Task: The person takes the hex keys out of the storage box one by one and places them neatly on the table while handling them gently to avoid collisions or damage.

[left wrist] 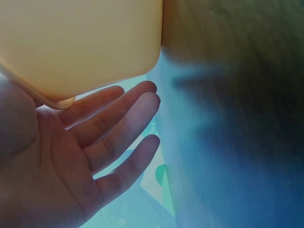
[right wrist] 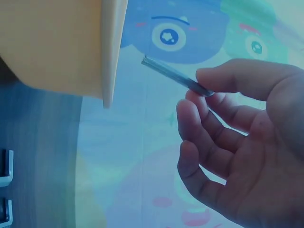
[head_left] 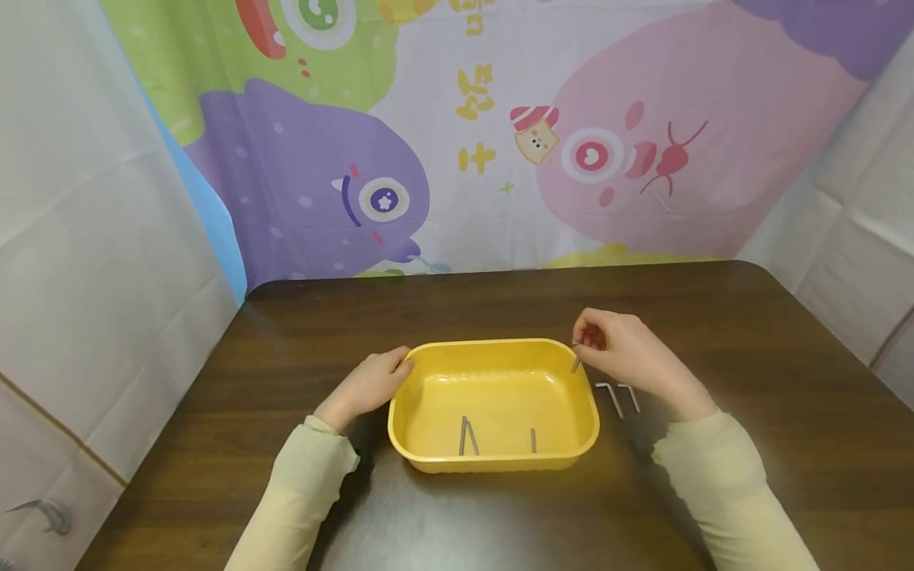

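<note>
The yellow plastic tray [head_left: 493, 345] stands on the table, and my left hand [head_left: 371, 385] holds its left rim. The thumb hooks over the rim, while the other fingers of that hand [left wrist: 95, 147] extend loosely outside the wall. Between thumb and index finger, my right hand [head_left: 624, 349] pinches a grey metal hex key [right wrist: 171, 76] above the tray's right rim. Its far end sticks out toward the tray; the fingers cover the other end. Inside the tray lie a pair of hex keys [head_left: 462, 436] and another hex key [head_left: 532, 441], partly hidden by the front wall.
Two L-shaped hex keys, a left one [head_left: 612, 399] and a right one [head_left: 631, 398], lie on the dark wooden table [head_left: 457, 523] just right of the tray. A cartoon-printed curtain [head_left: 471, 214] hangs behind the table's far edge.
</note>
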Motion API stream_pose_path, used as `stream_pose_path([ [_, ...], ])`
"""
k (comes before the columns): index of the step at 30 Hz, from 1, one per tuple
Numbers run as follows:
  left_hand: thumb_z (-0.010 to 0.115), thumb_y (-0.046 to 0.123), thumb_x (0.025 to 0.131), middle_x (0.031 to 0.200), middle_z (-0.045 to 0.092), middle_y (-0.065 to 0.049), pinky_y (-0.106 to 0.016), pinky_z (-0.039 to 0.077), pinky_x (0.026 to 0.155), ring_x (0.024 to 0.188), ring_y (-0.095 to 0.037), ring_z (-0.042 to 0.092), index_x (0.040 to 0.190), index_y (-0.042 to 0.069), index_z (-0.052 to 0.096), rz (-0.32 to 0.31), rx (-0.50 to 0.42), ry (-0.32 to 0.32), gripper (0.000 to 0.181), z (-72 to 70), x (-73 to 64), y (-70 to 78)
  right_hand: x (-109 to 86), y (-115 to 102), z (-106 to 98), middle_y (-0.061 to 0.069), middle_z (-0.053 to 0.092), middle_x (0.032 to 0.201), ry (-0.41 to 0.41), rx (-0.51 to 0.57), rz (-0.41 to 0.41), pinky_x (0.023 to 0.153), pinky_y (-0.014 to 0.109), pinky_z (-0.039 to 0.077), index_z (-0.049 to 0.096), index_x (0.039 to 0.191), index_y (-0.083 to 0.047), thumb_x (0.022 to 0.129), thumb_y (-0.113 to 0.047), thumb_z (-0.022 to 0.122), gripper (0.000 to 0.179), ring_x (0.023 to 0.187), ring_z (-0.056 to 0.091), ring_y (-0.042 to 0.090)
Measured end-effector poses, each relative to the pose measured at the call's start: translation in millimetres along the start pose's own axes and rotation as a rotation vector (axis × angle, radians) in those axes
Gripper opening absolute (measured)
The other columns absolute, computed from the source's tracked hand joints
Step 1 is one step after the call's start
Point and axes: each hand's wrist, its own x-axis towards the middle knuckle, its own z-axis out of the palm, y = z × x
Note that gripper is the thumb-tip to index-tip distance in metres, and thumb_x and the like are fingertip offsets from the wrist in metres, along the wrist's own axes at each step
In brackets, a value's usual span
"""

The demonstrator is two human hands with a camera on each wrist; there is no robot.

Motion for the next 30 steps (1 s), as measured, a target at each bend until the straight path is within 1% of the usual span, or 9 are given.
stream_pose_path([
  [3, 0.037, 0.027, 0.098, 0.077, 0.052, -0.004, -0.029, 0.041, 0.066, 0.068, -0.015, 0.05, 0.104, 0.009, 0.052, -0.01, 0.004, -0.004, 0.024, 0.4, 1.0, -0.5, -0.1, 3.1, -1.8, -0.001, 0.056, 0.072, 0.006, -0.002, 0.027, 0.063, 0.028, 0.042, 0.057, 0.082, -0.012, 0.08, -0.009, 0.063, 0.007, 0.068, 0.049, 0.013],
  [7, 0.038, 0.026, 0.098, 0.076, 0.052, -0.003, -0.028, 0.041, 0.065, 0.068, -0.014, 0.05, 0.104, 0.009, 0.052, -0.006, 0.008, -0.002, 0.023, 0.3, 1.4, -0.3, -0.8, 8.0, -4.8, -0.001, 0.058, 0.073, 0.008, -0.014, 0.053, 0.065, 0.03, 0.042, 0.058, 0.082, -0.012, 0.08, -0.011, 0.064, 0.007, 0.069, 0.051, 0.013],
  [12, 0.038, 0.025, 0.098, 0.076, 0.051, -0.003, -0.029, 0.041, 0.065, 0.068, -0.014, 0.049, 0.103, 0.008, 0.052, 0.0, 0.011, 0.002, 0.023, -0.3, 1.0, 0.3, -3.9, 15.3, -11.6, -0.002, 0.059, 0.073, -0.022, -0.04, 0.088, 0.065, 0.031, 0.042, 0.059, 0.08, -0.013, 0.08, -0.013, 0.065, 0.006, 0.069, 0.052, 0.013],
  [19, 0.038, 0.025, 0.098, 0.071, 0.048, -0.003, -0.029, 0.04, 0.064, 0.066, -0.014, 0.048, 0.099, 0.009, 0.051, 0.009, 0.018, 0.01, 0.021, 0.6, 0.9, -1.0, -7.5, 31.8, -16.8, -0.004, 0.058, 0.072, -0.103, -0.071, 0.105, 0.063, 0.03, 0.039, 0.061, 0.077, -0.014, 0.079, -0.013, 0.065, 0.005, 0.067, 0.049, 0.014],
  [23, 0.038, 0.025, 0.098, 0.07, 0.046, -0.004, -0.029, 0.04, 0.064, 0.065, -0.015, 0.048, 0.097, 0.009, 0.051, 0.012, 0.022, 0.016, 0.021, 1.0, 0.8, -1.0, -8.5, 40.2, -17.2, -0.004, 0.059, 0.072, -0.163, -0.064, 0.132, 0.061, 0.029, 0.039, 0.062, 0.077, -0.014, 0.079, -0.012, 0.065, 0.004, 0.066, 0.049, 0.014],
  [30, 0.037, 0.025, 0.098, 0.07, 0.047, -0.004, -0.029, 0.04, 0.064, 0.065, -0.015, 0.048, 0.098, 0.008, 0.051, 0.008, 0.026, 0.015, 0.022, 0.5, 0.8, -0.3, -9.7, 50.2, -17.6, -0.002, 0.058, 0.072, -0.249, -0.053, 0.174, 0.06, 0.029, 0.039, 0.061, 0.077, -0.01, 0.079, -0.011, 0.064, 0.003, 0.065, 0.048, 0.015],
])
